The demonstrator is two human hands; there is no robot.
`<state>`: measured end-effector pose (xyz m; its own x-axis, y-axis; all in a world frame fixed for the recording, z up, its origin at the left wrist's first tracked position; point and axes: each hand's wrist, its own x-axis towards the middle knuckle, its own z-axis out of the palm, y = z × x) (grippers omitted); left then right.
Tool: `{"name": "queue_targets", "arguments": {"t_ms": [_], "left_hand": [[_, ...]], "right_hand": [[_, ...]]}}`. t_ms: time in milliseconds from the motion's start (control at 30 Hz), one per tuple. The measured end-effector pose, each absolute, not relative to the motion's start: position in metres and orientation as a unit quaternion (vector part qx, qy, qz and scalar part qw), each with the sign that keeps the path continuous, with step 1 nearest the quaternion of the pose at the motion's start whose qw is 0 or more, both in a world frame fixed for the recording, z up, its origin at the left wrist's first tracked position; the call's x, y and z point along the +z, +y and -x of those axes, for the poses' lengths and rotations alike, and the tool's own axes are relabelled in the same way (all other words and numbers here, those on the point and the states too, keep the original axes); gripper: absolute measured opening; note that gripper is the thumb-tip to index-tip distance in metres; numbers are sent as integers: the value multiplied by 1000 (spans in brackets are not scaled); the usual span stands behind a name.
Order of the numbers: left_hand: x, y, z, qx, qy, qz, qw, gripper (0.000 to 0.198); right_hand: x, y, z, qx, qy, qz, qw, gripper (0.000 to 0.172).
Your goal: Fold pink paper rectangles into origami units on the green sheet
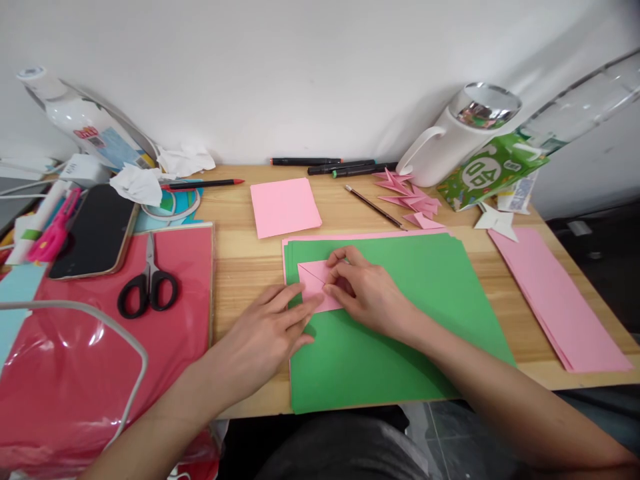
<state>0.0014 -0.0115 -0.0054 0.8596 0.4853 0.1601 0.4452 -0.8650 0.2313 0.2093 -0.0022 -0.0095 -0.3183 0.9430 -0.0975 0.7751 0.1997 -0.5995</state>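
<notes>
A small piece of folded pink paper point(311, 279) lies on a stack of green sheets point(400, 360), with a diagonal crease or edge running across it. My left hand point(275, 323) rests with its fingers stretched out, the fingertips on the paper's lower left part. With thumb and fingers pinched together, my right hand point(367, 287) holds the paper near its middle and covers its right side. A stack of pink paper squares point(286, 208) sits just behind the green sheets.
Black-handled scissors point(149, 283) and a phone point(97, 230) lie left, on and beside plastic-wrapped red paper point(175, 360). Folded pink pieces point(411, 199), a pencil point(375, 205) and markers point(345, 167) are behind. At right stand a white mug point(453, 137) and pink strips point(560, 300).
</notes>
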Motion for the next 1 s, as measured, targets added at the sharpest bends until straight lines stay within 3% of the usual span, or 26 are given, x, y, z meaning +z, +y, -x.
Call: {"name": "queue_targets", "arguments": {"t_ms": [167,367,700,1000], "left_hand": [[-5,-10,-5,131,265,-950,106,26],[-9,-11,-8,160,281,-938,125,24],[-19,-12,-3,138,273,-943,131,29],[-19,-9,-3,119,261,-952,106,28]], "right_hand": [[-7,2,-222,331,-774,507,186,10],[0,2,-235,440,-760,449,167,1],[-2,-4,-223,342,-800,471,146,7],[5,-8,-223,251,-841,474,66,12]]}}
